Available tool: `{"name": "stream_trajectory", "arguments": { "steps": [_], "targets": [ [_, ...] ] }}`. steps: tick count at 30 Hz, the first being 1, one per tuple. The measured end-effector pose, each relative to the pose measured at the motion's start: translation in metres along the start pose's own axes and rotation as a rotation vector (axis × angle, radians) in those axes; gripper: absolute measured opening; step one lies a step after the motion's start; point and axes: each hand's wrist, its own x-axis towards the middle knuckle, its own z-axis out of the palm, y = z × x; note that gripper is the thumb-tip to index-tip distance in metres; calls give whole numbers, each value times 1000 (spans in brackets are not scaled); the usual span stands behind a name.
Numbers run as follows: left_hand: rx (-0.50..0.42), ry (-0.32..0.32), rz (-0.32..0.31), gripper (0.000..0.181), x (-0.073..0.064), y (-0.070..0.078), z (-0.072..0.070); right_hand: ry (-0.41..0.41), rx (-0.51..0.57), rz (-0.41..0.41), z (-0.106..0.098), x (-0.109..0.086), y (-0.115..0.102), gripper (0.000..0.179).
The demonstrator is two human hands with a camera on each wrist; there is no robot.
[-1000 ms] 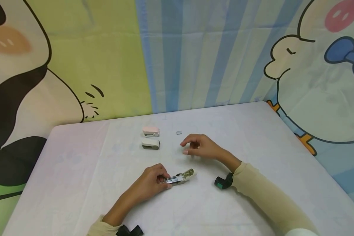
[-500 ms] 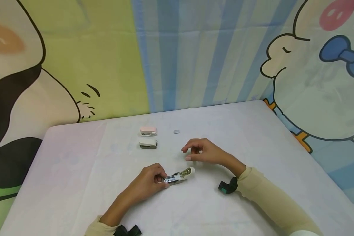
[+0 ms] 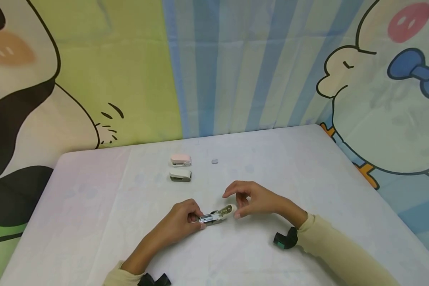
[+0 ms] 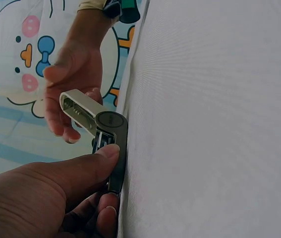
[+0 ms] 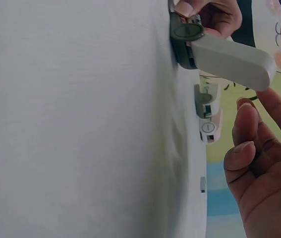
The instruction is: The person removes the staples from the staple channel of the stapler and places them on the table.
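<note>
the left hand pinches an opened-up stapler on the white surface. the right hand is by its other end. a pink stapler and a white stapler sit farther back.

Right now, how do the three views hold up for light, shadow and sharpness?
Head: fairly even light, soft shadow by the right sleeve, open stapler too small for fine detail. Left wrist: dimmer, the left hand darkening toward the bottom, fine ripple lines fanning over the white cloth. Right wrist: greyish cloth with a soft shadow band.
</note>
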Motion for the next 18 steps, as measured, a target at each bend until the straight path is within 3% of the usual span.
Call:
{"name": "stream_trajectory", "arguments": {
  "steps": [7, 18],
  "targets": [
    [-3, -16, -3, 16, -2, 1, 0, -2, -78, 41, 6, -3, 0, 24],
    [6, 7, 18, 17, -2, 0, 1, 36, -64, 50, 7, -9, 6, 19]
  ]
}}
